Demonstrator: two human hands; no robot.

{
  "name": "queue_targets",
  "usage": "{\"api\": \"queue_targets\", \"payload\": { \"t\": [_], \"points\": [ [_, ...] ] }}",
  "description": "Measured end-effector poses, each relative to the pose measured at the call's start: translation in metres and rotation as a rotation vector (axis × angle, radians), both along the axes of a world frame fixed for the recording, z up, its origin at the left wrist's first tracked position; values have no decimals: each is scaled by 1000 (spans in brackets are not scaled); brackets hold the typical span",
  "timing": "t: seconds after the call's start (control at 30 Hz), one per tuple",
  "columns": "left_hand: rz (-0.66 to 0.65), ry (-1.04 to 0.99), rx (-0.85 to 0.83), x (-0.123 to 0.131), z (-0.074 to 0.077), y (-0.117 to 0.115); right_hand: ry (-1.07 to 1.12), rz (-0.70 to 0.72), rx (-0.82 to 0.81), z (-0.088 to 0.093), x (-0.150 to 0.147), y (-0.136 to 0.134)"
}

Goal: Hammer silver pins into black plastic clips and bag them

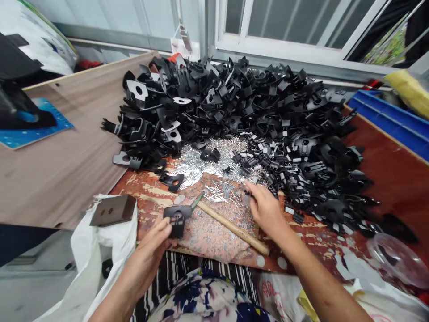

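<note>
My left hand (154, 243) is closed on a black plastic part (177, 218) at the near edge of a worn red board (395, 179). My right hand (264, 205) reaches over a scatter of small silver pins (219, 192), fingers pinched together at the pins; what they hold is too small to make out. A wooden-handled hammer (231, 226) lies on the board between the two hands. Behind the pins a big heap of black plastic parts (268, 116) fills the middle and right of the board.
A small dark metal block (114, 209) rests on a white bag (100, 250) at the left. A wood panel (67, 152) slopes up on the left. A blue crate (392, 118) stands at the right, and a clear plastic lid (397, 259) lies near the front right.
</note>
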State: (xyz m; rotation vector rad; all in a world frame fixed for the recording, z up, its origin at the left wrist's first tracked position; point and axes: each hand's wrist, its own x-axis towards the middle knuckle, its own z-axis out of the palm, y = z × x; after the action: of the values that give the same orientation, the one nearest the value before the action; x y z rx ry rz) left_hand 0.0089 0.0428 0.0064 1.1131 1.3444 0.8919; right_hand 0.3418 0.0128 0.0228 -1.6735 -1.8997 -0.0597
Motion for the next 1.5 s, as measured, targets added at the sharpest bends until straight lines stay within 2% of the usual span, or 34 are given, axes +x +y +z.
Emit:
{"api": "queue_targets", "payload": {
  "t": [0.07,0.13,0.2,0.27,0.43,0.57,0.7,0.83,1.0,1.1,1.17,1.23,1.27,1.37,1.4,1.5],
  "points": [
    [-91,-15,-33,4,6,-5,13,100,23,3,-25,-17],
    [-237,-14,-13,15,11,-9,98,162,42,7,-48,-29],
    [-380,-81,-25,29,15,-13,242,157,47,11,-68,-33],
    [-437,-218,-89,43,19,-18,364,142,34,13,-85,-32],
    [-392,-489,-181,60,21,-25,417,122,15,7,-106,-23],
    [-353,-514,-155,60,21,-26,385,115,44,2,-108,-23],
    [-366,-560,-169,60,22,-26,299,154,111,1,-111,-26],
    [-374,-588,-167,57,20,-25,307,241,117,0,-114,-28],
    [-398,-511,-128,47,13,-20,593,330,-95,-1,-115,-38],
    [-428,-429,-56,37,11,-15,753,388,-238,5,-110,-37],
    [-452,-390,-40,30,10,-13,715,495,-349,12,-102,-26],
    [-445,-379,-58,24,9,-11,554,568,-419,18,-88,-4],
    [-428,-381,-70,21,9,-11,441,543,-405,20,-80,10],
    [-372,-379,-91,15,8,-12,85,281,-237,15,-52,59],
    [-365,-377,-100,14,7,-12,3,232,-208,11,-44,74],
    [-351,-367,-132,11,4,-14,-86,251,-222,-1,-30,106]
  ]
}}
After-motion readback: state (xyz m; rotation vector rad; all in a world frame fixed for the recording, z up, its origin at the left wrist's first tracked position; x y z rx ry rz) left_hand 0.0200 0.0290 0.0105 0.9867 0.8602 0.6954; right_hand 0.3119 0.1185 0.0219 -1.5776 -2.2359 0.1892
